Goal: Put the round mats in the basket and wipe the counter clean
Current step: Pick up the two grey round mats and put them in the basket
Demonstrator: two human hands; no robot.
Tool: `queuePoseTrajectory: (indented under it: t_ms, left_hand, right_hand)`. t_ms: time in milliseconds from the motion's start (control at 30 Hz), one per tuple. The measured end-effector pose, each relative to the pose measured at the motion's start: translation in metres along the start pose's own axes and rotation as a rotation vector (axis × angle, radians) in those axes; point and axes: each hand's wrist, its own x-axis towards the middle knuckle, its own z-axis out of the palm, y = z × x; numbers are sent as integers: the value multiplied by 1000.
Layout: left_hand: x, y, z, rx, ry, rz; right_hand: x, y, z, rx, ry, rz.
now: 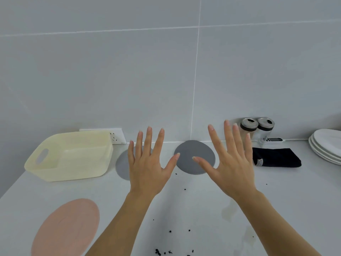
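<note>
left grey mat (121, 164) partly behind left hand (147, 163), pink mat (64, 230) and plates (326, 145) cut off by frame edges

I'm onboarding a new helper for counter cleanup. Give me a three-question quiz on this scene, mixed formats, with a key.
1. True or false: the cream basket already holds a round mat.
2. How many round mats lie on the counter?
3. Multiple choice: the folded black cloth lies A) inside the basket, B) right of the right hand, near the stacked white plates, C) under the pink mat.

Key:
1. False; the basket looks empty.
2. Three: the pink mat, a grey mat between the hands, and a grey mat partly behind the left hand.
3. B
</note>
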Motion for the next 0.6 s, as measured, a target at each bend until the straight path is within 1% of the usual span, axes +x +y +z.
queuePoseTrajectory:
  t_ms: [300,467,533,600]
  left_hand:
    - [20,-3,64,1,-103,-1]
    - [22,-3,94,-40,-122,-3]
    - [27,-1,110,-57,-153,-45]
    - [36,5,117,-105,-243,-161]
  right_hand:
    - [4,28,57,-32,-160,18]
    - [2,41,82,-11,-280,89]
    - [4,50,99,3,-334,129]
    - [9,56,113,22,-404,190]
